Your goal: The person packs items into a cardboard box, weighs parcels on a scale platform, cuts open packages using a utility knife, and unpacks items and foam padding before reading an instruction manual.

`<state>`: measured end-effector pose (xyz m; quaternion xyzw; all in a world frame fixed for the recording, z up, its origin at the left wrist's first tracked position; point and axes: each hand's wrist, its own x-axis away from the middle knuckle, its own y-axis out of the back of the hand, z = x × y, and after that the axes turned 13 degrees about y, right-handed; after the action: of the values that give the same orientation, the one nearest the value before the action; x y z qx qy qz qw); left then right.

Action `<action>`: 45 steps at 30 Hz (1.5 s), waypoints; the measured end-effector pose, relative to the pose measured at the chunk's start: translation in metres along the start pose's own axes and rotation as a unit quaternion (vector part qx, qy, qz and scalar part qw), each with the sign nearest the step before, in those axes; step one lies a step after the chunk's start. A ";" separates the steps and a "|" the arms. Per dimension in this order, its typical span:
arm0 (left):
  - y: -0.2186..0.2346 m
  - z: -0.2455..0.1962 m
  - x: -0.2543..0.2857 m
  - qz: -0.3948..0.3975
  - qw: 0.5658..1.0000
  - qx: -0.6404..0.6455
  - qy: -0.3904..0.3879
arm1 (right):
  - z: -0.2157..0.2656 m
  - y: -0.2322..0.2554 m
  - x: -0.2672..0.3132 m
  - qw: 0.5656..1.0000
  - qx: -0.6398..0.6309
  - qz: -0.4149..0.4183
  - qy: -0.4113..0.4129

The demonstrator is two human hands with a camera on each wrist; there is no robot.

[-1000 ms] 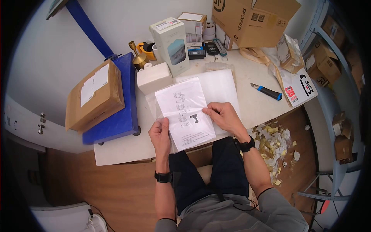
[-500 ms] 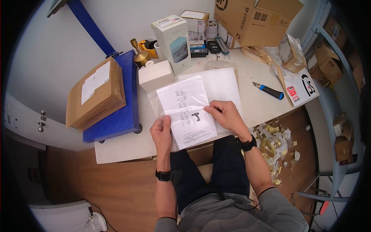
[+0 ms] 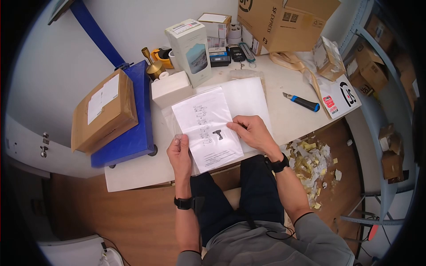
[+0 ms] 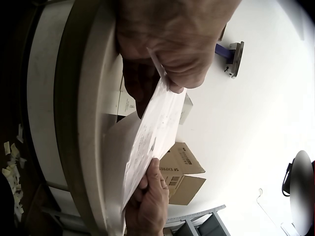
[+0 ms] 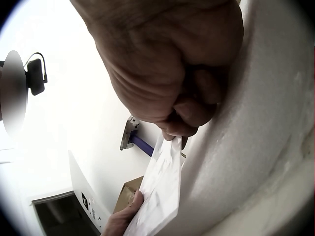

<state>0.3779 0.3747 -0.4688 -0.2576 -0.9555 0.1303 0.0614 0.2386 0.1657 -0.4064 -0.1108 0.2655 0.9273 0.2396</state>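
Observation:
A white instruction leaflet [image 3: 208,153], printed with line drawings and a dark power drill, is in a clear plastic bag [image 3: 168,119] that shows along its left side. My left hand [image 3: 179,156] pinches the lower left edge between thumb and fingers. On the right edge, my right hand [image 3: 254,134] pinches the leaflet with thumb and curled fingers. Both wrist views show the leaflet [image 4: 157,123] tilted, with one hand at each side. Under and behind it lies a white foam sheet [image 3: 250,95] on the table [image 3: 133,177].
A white block-like box [image 3: 172,88] and a tall phone-picture box [image 3: 190,53] stand beyond the leaflet. Left is a taped carton [image 3: 104,111] on a blue platform scale [image 3: 144,119]. A utility knife [image 3: 301,102] lies right. An open carton [image 3: 284,26] stands at the back.
The head view has shifted slightly, so the scene sits a little further left. Both hands keep their grip on the bagged leaflet, which has barely moved.

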 end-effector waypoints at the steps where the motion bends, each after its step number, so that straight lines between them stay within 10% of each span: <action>1: 0.000 0.000 0.000 -0.002 1.000 0.000 0.000 | -0.001 0.000 0.000 1.000 0.000 -0.001 0.001; 45: -0.005 -0.010 0.004 0.017 1.000 0.016 0.007 | -0.001 -0.001 0.001 1.000 -0.006 0.003 -0.008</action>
<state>0.3738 0.3752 -0.4576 -0.2735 -0.9483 0.1446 0.0703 0.2388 0.1667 -0.4079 -0.1041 0.2588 0.9302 0.2385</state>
